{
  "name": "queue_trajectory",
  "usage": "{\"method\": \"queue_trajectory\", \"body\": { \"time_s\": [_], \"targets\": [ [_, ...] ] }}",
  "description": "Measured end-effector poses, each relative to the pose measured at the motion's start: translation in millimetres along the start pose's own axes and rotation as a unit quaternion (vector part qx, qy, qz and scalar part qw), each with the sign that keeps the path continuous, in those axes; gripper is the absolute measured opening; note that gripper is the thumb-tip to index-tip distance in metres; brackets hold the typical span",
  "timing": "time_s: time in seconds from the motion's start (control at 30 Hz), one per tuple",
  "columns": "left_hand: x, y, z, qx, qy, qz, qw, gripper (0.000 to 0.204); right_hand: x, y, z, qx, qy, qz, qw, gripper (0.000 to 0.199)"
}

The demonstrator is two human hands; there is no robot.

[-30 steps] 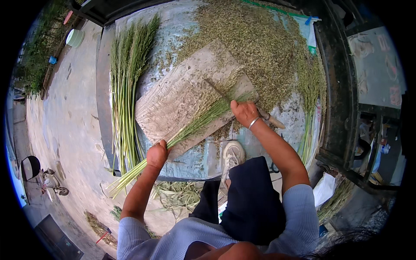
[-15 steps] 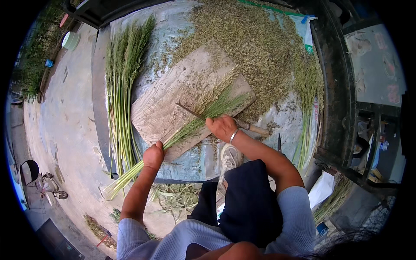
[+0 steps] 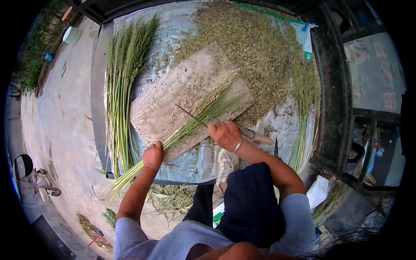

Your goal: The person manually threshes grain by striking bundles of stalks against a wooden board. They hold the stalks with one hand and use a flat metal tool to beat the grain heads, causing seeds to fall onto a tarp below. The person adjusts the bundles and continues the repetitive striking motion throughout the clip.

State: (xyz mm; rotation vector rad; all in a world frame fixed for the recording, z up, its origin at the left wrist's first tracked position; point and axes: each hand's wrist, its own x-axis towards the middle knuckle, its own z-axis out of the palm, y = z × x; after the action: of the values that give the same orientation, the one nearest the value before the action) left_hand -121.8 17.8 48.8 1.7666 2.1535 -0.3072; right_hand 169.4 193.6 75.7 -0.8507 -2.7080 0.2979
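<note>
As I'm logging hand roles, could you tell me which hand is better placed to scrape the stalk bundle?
Probably the right hand: it holds the blade across the bundle; the left hand grips the stems.

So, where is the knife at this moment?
In the head view, the knife is in the right hand, its blade lying across the bundle of green stalks on the wooden board, just right of centre.

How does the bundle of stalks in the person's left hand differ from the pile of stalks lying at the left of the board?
The held bundle is thin and lies slanted across the wooden board, gripped by the left hand. The loose pile is much thicker, untouched, and lies beside the board. Both are green stalks with feathery tops.
</note>
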Motion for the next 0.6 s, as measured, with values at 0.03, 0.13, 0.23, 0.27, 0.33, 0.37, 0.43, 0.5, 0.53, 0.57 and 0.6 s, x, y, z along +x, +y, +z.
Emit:
{"method": "queue_trajectory", "body": {
  "time_s": [0.03, 0.13, 0.23, 0.27, 0.33, 0.37, 0.43, 0.5, 0.53, 0.57, 0.6],
  "targets": [
    [-0.7, -4.2, -1.7, 0.006, -0.008, -0.005, 1.000, 0.034, -1.4, -13.1, 13.1, 0.009, -0.038, -0.018, 0.999, 0.007],
    [-7.8, -18.2, -6.6, 0.012, -0.022, -0.011, 1.000, 0.033, -26.4, 27.0, 30.9, -0.025, -0.102, 0.056, 0.993, 0.007],
    [-2.6, -16.3, -14.3, 0.032, -0.004, 0.006, 0.999, 0.033, -49.2, 90.3, -7.2, -0.068, -0.075, 0.102, 0.990, 0.013],
    [-2.0, -20.9, -8.6, 0.032, -0.012, 0.004, 0.999, 0.033, -47.0, 101.7, -13.7, -0.091, -0.056, 0.101, 0.989, 0.015],
    [-7.2, -21.3, -2.3, 0.016, -0.020, -0.007, 1.000, 0.033, -40.7, 104.6, -26.2, -0.124, -0.061, 0.167, 0.976, 0.018],
    [-8.6, -19.7, 0.5, 0.009, -0.024, -0.011, 1.000, 0.032, -38.8, 106.0, -35.1, -0.141, -0.062, 0.200, 0.968, 0.019],
    [-7.4, -15.4, -0.7, 0.001, -0.027, -0.017, 0.999, 0.030, -25.4, 74.4, -38.3, -0.106, -0.013, 0.139, 0.985, 0.021],
    [-2.8, -8.6, -3.9, -0.014, -0.016, -0.027, 0.999, 0.027, -5.3, 25.5, -18.8, -0.004, 0.027, 0.052, 0.998, 0.018],
    [-0.8, -6.2, -3.9, -0.001, -0.013, -0.019, 1.000, 0.029, -1.2, -2.5, 4.8, 0.017, 0.031, 0.007, 0.999, 0.014],
    [-1.4, -7.0, -5.3, 0.016, -0.013, -0.013, 1.000, 0.031, 4.1, -27.3, 16.3, 0.037, 0.020, -0.053, 0.998, 0.012],
    [-0.3, -10.2, -7.3, 0.034, -0.012, -0.003, 0.999, 0.033, 6.8, -41.3, 24.1, 0.056, 0.011, -0.110, 0.992, 0.010]
  ]
}}
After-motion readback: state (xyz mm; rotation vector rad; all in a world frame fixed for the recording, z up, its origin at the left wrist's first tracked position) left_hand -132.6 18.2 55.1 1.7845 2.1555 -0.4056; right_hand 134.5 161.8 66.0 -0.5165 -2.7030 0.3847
